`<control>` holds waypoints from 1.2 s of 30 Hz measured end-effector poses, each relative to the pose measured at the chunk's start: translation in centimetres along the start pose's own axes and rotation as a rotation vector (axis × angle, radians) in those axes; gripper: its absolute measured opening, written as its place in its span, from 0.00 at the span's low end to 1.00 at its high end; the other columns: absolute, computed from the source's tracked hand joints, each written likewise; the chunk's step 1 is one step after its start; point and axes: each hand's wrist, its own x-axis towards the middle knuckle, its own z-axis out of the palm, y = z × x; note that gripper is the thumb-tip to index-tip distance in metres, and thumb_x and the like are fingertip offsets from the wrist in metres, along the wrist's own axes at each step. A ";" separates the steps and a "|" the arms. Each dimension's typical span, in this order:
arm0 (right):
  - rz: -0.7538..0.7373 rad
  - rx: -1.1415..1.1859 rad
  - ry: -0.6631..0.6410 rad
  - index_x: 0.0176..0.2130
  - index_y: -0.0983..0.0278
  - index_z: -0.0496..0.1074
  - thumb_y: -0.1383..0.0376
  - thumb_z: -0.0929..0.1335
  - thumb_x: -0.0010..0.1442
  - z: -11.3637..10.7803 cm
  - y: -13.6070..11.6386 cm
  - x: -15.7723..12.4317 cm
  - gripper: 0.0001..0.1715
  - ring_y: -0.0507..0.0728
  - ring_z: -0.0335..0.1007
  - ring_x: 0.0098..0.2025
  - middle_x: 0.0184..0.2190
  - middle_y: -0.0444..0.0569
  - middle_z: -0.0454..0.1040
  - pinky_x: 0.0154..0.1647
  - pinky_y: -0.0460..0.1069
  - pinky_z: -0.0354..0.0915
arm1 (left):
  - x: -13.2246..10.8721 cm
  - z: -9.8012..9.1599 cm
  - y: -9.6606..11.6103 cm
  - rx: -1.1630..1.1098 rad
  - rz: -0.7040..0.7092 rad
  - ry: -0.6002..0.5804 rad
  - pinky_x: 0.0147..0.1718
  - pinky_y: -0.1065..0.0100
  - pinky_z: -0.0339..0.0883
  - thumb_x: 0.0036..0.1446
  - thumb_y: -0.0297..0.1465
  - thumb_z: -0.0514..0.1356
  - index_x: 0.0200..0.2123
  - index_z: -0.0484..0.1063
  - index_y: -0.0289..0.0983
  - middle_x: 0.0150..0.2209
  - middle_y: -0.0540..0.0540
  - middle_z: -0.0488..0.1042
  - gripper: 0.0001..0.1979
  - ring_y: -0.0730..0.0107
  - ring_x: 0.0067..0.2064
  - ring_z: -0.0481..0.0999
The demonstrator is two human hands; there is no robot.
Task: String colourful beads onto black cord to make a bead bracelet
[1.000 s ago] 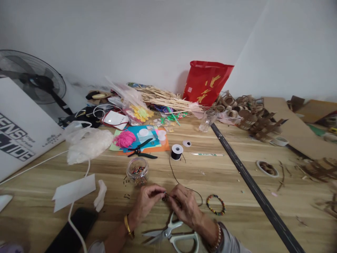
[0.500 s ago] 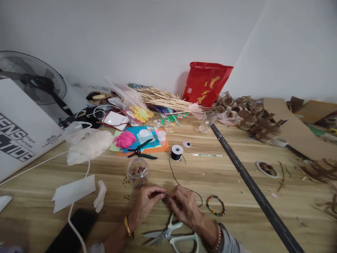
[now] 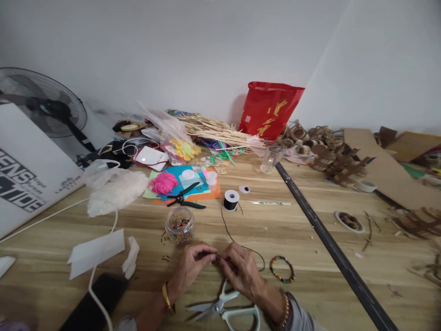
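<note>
My left hand [image 3: 194, 265] is pinched on a short string of small dark beads [image 3: 216, 258]. Close beside it, my right hand [image 3: 243, 268] has its fingers closed on the black cord at the beads. That cord [image 3: 225, 226] runs back to a black spool with a white rim [image 3: 231, 200] and also loops out to the right of my hand. Open-bladed scissors with pale handles [image 3: 220, 307] lie just below my hands. A jar of colourful beads [image 3: 180, 225] stands beyond my left hand. A finished-looking beaded bracelet [image 3: 282, 269] rests to the right. The fingertips partly hide the beads.
Black-handled pliers [image 3: 186, 197] and pink yarn [image 3: 164, 183] lie on coloured sheets. A black strip [image 3: 324, 234] crosses the table at right. At left are a dark phone-like slab [image 3: 94, 301], a white cable and a plastic bag [image 3: 117, 188]. A glass [image 3: 270, 160] stands farther back.
Both hands stay in nearly the same place. The beads between the fingertips have shifted slightly, showing a little more. Everything else on the table looks unchanged.
</note>
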 end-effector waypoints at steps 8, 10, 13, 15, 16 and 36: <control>-0.015 0.008 0.001 0.34 0.62 0.67 0.71 0.63 0.62 0.0 0.1 0.0 0.06 0.53 0.65 0.27 0.27 0.47 0.69 0.25 0.46 0.60 | -0.1 -0.1 0.7 -0.016 -0.024 -0.022 0.30 0.70 0.69 0.44 0.31 0.64 0.28 0.80 0.33 0.27 0.43 0.81 0.08 0.64 0.30 0.77; -0.012 0.009 -0.008 0.34 0.62 0.67 0.71 0.63 0.63 0.0 0.1 0.0 0.06 0.53 0.65 0.27 0.27 0.47 0.69 0.26 0.46 0.60 | -0.1 0.0 0.6 -0.023 -0.029 -0.025 0.30 0.70 0.69 0.44 0.30 0.64 0.28 0.80 0.33 0.27 0.43 0.80 0.08 0.65 0.30 0.77; -0.003 0.001 -0.018 0.33 0.63 0.67 0.70 0.63 0.63 0.1 0.1 -0.1 0.07 0.53 0.65 0.28 0.26 0.47 0.69 0.26 0.46 0.60 | -0.1 0.0 0.5 -0.029 -0.036 -0.023 0.30 0.70 0.69 0.43 0.30 0.64 0.27 0.80 0.33 0.26 0.43 0.80 0.07 0.65 0.29 0.76; 0.000 -0.005 -0.018 0.32 0.63 0.67 0.70 0.63 0.63 0.1 0.2 -0.2 0.07 0.53 0.65 0.28 0.26 0.47 0.69 0.26 0.47 0.60 | -0.1 0.0 0.6 -0.025 -0.041 -0.021 0.30 0.70 0.68 0.43 0.30 0.64 0.26 0.80 0.33 0.26 0.44 0.79 0.06 0.65 0.29 0.76; 0.003 -0.004 -0.017 0.32 0.62 0.67 0.70 0.63 0.63 0.2 0.2 -0.2 0.07 0.53 0.65 0.27 0.26 0.47 0.69 0.26 0.47 0.60 | -0.1 0.0 0.7 -0.021 -0.042 -0.020 0.30 0.70 0.68 0.43 0.29 0.64 0.26 0.79 0.33 0.25 0.44 0.79 0.06 0.65 0.29 0.75; 0.011 0.029 -0.059 0.32 0.63 0.68 0.71 0.63 0.63 0.1 0.2 -0.2 0.08 0.54 0.66 0.28 0.26 0.48 0.70 0.27 0.47 0.61 | -0.1 0.1 0.9 -0.031 -0.046 -0.004 0.29 0.70 0.66 0.42 0.31 0.64 0.24 0.78 0.34 0.23 0.45 0.78 0.06 0.67 0.27 0.73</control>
